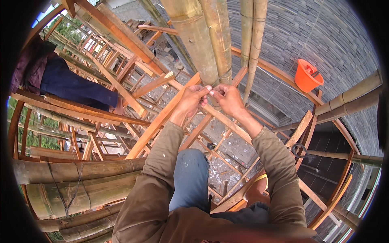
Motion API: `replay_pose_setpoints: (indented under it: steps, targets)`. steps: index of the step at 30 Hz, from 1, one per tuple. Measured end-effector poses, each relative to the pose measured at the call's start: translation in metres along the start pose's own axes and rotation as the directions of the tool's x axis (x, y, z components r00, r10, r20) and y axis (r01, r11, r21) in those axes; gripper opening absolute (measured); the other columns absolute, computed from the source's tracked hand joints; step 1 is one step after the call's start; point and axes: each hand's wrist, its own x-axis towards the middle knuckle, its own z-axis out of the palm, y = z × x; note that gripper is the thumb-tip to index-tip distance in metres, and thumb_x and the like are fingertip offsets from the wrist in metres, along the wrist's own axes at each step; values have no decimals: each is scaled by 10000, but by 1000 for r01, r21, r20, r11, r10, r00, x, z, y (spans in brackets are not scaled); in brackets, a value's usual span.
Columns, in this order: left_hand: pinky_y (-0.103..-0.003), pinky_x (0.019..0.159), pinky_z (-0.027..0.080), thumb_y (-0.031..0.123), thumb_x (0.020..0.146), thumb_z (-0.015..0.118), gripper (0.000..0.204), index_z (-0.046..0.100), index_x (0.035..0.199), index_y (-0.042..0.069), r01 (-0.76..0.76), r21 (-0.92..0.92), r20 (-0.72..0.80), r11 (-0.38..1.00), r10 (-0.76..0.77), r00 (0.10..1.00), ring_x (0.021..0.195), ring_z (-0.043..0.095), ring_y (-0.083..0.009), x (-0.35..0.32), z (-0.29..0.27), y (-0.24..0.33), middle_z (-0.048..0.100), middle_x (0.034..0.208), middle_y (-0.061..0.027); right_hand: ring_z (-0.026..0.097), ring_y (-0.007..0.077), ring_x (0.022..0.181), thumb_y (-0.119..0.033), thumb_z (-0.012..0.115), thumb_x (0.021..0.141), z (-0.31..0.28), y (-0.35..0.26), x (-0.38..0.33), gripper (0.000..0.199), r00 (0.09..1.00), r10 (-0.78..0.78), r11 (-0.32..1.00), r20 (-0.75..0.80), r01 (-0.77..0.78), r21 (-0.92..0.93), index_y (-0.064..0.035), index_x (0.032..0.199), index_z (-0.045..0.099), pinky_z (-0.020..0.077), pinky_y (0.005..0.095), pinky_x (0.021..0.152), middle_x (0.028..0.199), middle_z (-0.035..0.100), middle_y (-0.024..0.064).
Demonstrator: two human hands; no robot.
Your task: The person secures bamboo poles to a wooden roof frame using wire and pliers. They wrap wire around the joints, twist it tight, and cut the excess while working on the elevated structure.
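Both forearms reach up from the lower edge, and the left hand (192, 100) and right hand (228, 100) meet at the fingertips, thumbs pinched against curled forefingers. They are at the upright bamboo poles (198, 42) (a thin dark tie (225, 75) shows just above the right hand); whatever the closed fingertips grip is too small to tell. The poles' tops are cut off. At right, an orange bucket (304, 79) contains dark, slim objects, unclear in kind.
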Motion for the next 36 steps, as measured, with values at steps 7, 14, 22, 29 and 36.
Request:
replay_pose_setpoints:
  steps: [7,14,22,29,36]
  targets:
    - [-222,510,405,219,947,727,218,660,889,19,-21,135,7,991,20,1000,579,524,-67,6,-12,13,571,692,12,696,309,796,-150,700,901,-10,3,8,151,967,-237,954,-92,213,-213,-12,958,723,521,419,712,886,717,172]
    - [-231,489,403,175,913,733,190,641,845,22,-19,230,-69,973,36,997,561,521,-84,5,-3,28,580,696,-2,681,310,806,-184,699,901,-4,22,13,160,942,-279,945,-187,233,-231,-33,941,731,512,412,715,880,702,152]
    - [-281,513,427,193,947,658,293,645,741,-15,-114,637,-195,762,302,933,565,572,-102,-2,32,40,600,612,-46,652,327,784,-130,660,881,42,33,1,89,812,-403,909,-421,300,-290,-62,851,709,447,437,704,790,683,127]
    - [-496,679,499,226,945,599,369,669,784,-99,-184,894,-90,408,567,819,705,617,-508,-19,66,44,627,702,-299,679,358,734,-137,642,831,29,11,4,143,848,-489,749,-204,289,-597,-14,767,679,506,469,661,740,681,191]
    - [-432,617,495,244,955,637,325,717,929,-70,-242,863,-63,443,570,819,680,652,-390,-36,46,38,667,800,-269,672,395,583,-214,599,906,28,-8,3,321,874,-436,803,-213,271,-530,-1,675,665,506,501,541,659,659,232]
